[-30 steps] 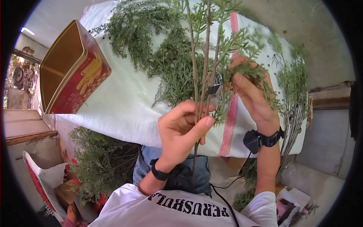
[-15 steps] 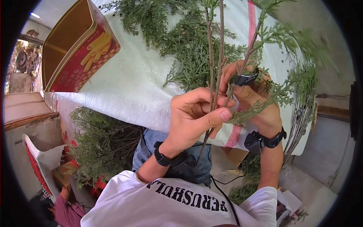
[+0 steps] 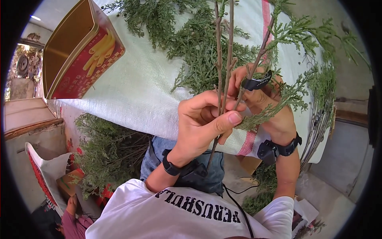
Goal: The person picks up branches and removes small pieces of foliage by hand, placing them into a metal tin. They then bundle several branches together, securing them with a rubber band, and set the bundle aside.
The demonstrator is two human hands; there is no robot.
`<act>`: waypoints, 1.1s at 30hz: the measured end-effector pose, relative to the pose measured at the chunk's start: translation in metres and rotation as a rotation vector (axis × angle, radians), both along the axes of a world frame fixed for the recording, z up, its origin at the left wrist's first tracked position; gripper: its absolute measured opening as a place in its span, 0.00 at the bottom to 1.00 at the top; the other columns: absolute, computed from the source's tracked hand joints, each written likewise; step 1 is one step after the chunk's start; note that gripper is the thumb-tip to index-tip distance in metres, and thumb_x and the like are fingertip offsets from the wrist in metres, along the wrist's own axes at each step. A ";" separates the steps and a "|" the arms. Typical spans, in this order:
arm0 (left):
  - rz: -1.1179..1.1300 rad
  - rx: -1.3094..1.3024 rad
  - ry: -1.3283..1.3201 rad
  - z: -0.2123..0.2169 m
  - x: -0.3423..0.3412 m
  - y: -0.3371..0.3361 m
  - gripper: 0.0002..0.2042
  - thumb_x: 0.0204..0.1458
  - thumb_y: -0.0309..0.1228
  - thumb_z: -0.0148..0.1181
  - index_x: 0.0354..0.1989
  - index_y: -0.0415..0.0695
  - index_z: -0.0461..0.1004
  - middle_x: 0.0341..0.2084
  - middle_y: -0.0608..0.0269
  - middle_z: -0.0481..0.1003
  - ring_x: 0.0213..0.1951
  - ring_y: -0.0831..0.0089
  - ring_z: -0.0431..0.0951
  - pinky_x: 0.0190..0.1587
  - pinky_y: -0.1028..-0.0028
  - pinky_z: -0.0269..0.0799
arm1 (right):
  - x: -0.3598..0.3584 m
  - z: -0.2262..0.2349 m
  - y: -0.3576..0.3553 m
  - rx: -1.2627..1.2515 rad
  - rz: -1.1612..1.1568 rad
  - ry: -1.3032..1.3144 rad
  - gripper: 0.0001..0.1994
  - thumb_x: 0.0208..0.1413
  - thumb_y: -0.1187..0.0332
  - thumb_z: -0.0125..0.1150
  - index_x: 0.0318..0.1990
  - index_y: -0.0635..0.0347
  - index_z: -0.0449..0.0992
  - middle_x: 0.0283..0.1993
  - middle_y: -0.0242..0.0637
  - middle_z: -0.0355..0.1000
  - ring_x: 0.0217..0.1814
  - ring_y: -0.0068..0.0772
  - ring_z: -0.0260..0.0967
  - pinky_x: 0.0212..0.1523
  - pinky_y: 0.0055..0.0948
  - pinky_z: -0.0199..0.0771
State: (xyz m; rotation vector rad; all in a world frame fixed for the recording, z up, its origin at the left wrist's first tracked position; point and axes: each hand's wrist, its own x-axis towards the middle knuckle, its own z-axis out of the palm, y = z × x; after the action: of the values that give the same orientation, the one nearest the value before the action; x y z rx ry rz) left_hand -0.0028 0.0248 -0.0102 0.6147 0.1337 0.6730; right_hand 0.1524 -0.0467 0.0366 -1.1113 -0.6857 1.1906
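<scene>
My left hand [image 3: 199, 121] is closed around the lower ends of several bare brown stems [image 3: 228, 55], thumb laid across them. Their tops run out of the picture. One slanted stem [image 3: 262, 49] leans to the right and carries green, scaly sprigs [image 3: 310, 30]. Beside it, my right hand [image 3: 266, 99] is closed with its fingers curled close to this stem. A small black label [image 3: 256, 83] with pale lettering lies across the slanted stem at the right fingers. Part of the right fingers is hidden behind stem and label, and a green sprig [image 3: 266, 115] crosses in front of that hand.
Cut evergreen branches [image 3: 199, 47] lie on the white woven sheet [image 3: 135, 79]. A red and gold tin [image 3: 85, 59] stands on the left. More branches [image 3: 105, 151] lie below the sheet; a bundle [image 3: 318, 115] stands right. A person's hand [image 3: 71, 205] shows lower left.
The slanted stem's leafy sprigs, blurred before, now show sharply and reach further right. Both my hands keep their grip and have barely moved. At lower left the other person's hand has shifted slightly.
</scene>
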 end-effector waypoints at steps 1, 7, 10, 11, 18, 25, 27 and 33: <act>0.000 -0.009 0.006 0.000 0.000 0.000 0.06 0.57 0.16 0.63 0.42 0.34 0.75 0.41 0.44 0.81 0.19 0.81 0.73 0.18 0.80 0.66 | 0.000 0.002 0.000 -0.014 -0.004 0.009 0.18 0.58 0.60 0.72 0.45 0.61 0.73 0.43 0.36 0.71 0.45 0.28 0.70 0.47 0.27 0.72; 0.005 -0.020 0.029 0.000 0.001 -0.001 0.05 0.58 0.17 0.63 0.40 0.35 0.74 0.41 0.45 0.81 0.19 0.81 0.73 0.18 0.80 0.66 | 0.001 -0.002 0.000 -0.028 -0.012 -0.057 0.18 0.58 0.60 0.72 0.45 0.62 0.73 0.44 0.37 0.71 0.45 0.28 0.71 0.46 0.28 0.73; 0.003 -0.002 0.032 -0.001 -0.001 -0.001 0.06 0.57 0.17 0.63 0.40 0.35 0.74 0.41 0.45 0.81 0.20 0.80 0.73 0.18 0.80 0.66 | 0.000 -0.003 -0.002 -0.025 -0.009 -0.048 0.18 0.57 0.60 0.72 0.44 0.62 0.74 0.45 0.37 0.71 0.45 0.29 0.71 0.46 0.29 0.73; 0.004 0.007 0.033 -0.001 -0.001 0.000 0.06 0.57 0.17 0.63 0.40 0.35 0.74 0.41 0.45 0.81 0.20 0.80 0.74 0.18 0.80 0.67 | 0.000 -0.003 -0.002 -0.023 -0.007 -0.043 0.18 0.57 0.60 0.72 0.44 0.62 0.74 0.45 0.38 0.71 0.45 0.29 0.71 0.46 0.29 0.73; 0.009 0.014 0.029 -0.003 -0.002 0.001 0.05 0.57 0.17 0.63 0.40 0.35 0.74 0.41 0.46 0.81 0.21 0.80 0.74 0.18 0.79 0.67 | 0.001 -0.006 -0.002 -0.047 0.032 0.078 0.16 0.55 0.64 0.74 0.43 0.62 0.75 0.46 0.39 0.72 0.46 0.30 0.72 0.47 0.29 0.74; 0.008 0.008 0.103 0.001 -0.001 -0.003 0.05 0.57 0.16 0.63 0.38 0.35 0.73 0.39 0.48 0.80 0.22 0.79 0.74 0.18 0.78 0.68 | 0.006 -0.003 -0.004 -0.039 0.007 0.028 0.12 0.55 0.71 0.72 0.42 0.63 0.77 0.44 0.36 0.74 0.45 0.28 0.74 0.46 0.26 0.76; 0.047 0.013 0.133 -0.001 -0.004 -0.003 0.06 0.56 0.16 0.63 0.37 0.35 0.72 0.39 0.49 0.80 0.22 0.79 0.74 0.17 0.78 0.69 | 0.011 0.006 -0.005 -0.168 -0.017 -0.114 0.09 0.56 0.72 0.70 0.41 0.63 0.77 0.41 0.33 0.75 0.44 0.25 0.75 0.44 0.24 0.76; 0.077 0.109 0.194 0.012 0.001 -0.006 0.07 0.56 0.16 0.62 0.38 0.36 0.70 0.35 0.55 0.77 0.22 0.79 0.73 0.16 0.77 0.68 | 0.087 0.033 -0.036 -0.297 -0.155 -0.706 0.08 0.61 0.69 0.66 0.42 0.65 0.79 0.35 0.32 0.76 0.37 0.21 0.74 0.37 0.22 0.74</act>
State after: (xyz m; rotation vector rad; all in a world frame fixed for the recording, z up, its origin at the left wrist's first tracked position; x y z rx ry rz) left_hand -0.0014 0.0187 0.0016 0.7828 0.3033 0.6972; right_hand 0.2393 -0.0825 0.0700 -1.8355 -0.9478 0.7652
